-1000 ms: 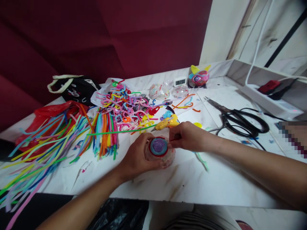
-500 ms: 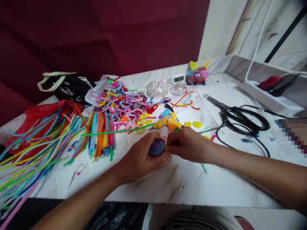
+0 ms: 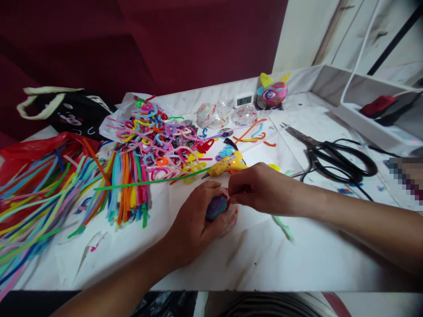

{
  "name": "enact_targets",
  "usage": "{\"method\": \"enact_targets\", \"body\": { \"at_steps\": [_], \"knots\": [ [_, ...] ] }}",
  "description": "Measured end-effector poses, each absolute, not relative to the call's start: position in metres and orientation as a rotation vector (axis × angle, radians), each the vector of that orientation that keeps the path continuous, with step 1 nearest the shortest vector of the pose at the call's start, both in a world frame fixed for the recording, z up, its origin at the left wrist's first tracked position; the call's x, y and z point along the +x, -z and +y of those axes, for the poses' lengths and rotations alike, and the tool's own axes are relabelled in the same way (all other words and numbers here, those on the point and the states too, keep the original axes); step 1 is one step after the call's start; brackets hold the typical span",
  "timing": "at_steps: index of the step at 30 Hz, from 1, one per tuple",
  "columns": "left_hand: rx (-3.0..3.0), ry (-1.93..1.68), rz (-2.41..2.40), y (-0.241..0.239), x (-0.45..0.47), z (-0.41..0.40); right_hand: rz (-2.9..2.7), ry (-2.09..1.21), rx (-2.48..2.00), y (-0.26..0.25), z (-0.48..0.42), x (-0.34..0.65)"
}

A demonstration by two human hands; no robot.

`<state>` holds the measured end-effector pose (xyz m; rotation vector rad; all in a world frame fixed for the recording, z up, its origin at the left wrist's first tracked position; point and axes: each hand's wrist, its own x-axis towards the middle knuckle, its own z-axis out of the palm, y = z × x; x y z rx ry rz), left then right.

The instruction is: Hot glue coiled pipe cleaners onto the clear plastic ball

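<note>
My left hand (image 3: 194, 218) is wrapped round a clear, rounded plastic piece, a ball or half ball, with a coiled purple and blue pipe-cleaner disc (image 3: 216, 208) on it. A bit of red pipe cleaner (image 3: 228, 199) edges the disc. Fingers of my right hand (image 3: 261, 187) are pinched together at that red edge; their tips are partly hidden. Just behind both hands lies a yellow glue gun (image 3: 226, 165), its nozzle to the left. A long green pipe cleaner (image 3: 152, 181) lies near the nozzle.
Straight pipe cleaners (image 3: 130, 189) and a pile of bent ones (image 3: 158, 136) cover the left. Black-handled scissors (image 3: 340, 160) and a power strip (image 3: 380, 127) are right. Clear domes (image 3: 211, 115), a small clock (image 3: 243, 101) and a decorated ball with yellow ears (image 3: 272, 93) stand behind.
The view has shifted slightly. My left hand has turned the plastic piece a little, so its clear side shows more. My right hand stays pinched at the disc's red edge.
</note>
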<state>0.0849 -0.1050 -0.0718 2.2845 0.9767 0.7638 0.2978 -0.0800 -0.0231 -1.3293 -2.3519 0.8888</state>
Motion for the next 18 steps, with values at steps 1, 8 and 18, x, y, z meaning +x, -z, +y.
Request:
{"method": "enact_targets", "body": {
  "at_steps": [1, 8, 18],
  "knots": [
    [2.287, -0.766, 0.971, 0.072, 0.085, -0.105, -2.371, -0.878, -1.32, 0.023, -0.079, 0.298],
    [2.285, -0.762, 0.968, 0.071, 0.086, -0.104, -2.493, -0.833, -1.263, 0.019, -0.07, 0.295],
    [2.325, -0.77, 0.928, 0.067, 0.086, -0.103, -2.621, -0.792, -1.19, 0.013, -0.056, 0.288]
  ]
}}
